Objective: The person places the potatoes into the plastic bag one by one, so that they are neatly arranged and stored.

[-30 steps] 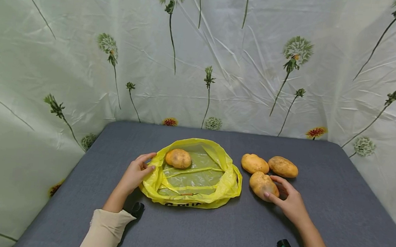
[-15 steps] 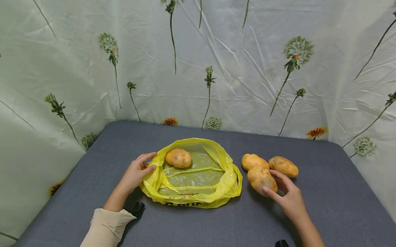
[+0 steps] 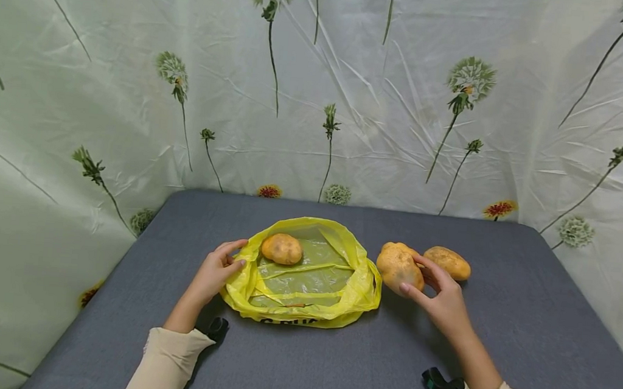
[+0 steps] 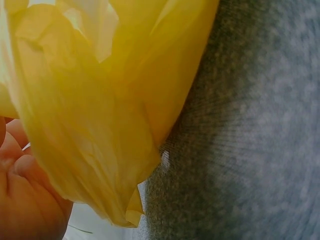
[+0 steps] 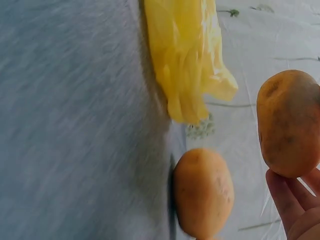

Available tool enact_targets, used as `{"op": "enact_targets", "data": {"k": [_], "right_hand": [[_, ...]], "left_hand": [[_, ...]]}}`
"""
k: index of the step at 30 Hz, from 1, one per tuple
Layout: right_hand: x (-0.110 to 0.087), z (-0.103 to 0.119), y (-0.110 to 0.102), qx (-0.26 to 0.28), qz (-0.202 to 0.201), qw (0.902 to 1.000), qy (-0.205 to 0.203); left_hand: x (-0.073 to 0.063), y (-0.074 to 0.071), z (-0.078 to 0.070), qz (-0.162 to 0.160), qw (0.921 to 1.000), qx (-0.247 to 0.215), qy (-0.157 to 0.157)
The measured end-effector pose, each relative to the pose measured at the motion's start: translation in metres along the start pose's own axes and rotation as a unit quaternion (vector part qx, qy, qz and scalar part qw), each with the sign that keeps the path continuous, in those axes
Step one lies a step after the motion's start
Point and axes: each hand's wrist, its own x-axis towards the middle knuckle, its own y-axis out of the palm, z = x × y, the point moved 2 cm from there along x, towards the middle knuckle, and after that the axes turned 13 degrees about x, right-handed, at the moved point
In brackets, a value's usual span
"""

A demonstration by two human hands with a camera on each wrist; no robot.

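A yellow plastic bag lies with its mouth spread wide, and one potato rests inside near its far left. My left hand holds the bag's left rim, thumb and fingers at the edge; in the left wrist view the yellow film hides most of the fingers. Between thumb and fingers, my right hand grips a second potato, just right of the bag. The right wrist view shows this held potato raised above the table, with another potato lying below it.
An oblong potato lies on the dark grey table beyond the right hand. The held potato partly covers the one beside it in the head view. Behind the table's far edge hangs a pale curtain printed with dandelions.
My right hand has lifted the potato and carried it left toward the bag; it now overlaps the potato behind it. The left hand and the bag have stayed put.
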Motion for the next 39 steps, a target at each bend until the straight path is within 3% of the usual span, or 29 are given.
{"op": "enact_targets", "data": {"k": [5,12,21,39], "right_hand": [[0.014,0.009,0.015,0.001,0.013,0.9999,-0.007],[0.033,0.042,0.045,0.018,0.027,0.9994,0.007],[0.052,0.005,0.075,0.025,0.061,0.9977,0.019],[0.079,-0.015,0.129,0.002,0.111,0.9891,0.097]], "left_hand": [[0.000,0.000,0.000,0.001,1.0000,0.000,0.002],[0.000,0.000,0.000,-0.002,1.0000,-0.002,0.009],[0.000,0.000,0.001,0.000,0.9999,-0.010,0.007],[0.000,-0.001,0.000,-0.001,1.0000,-0.005,0.008]]}}
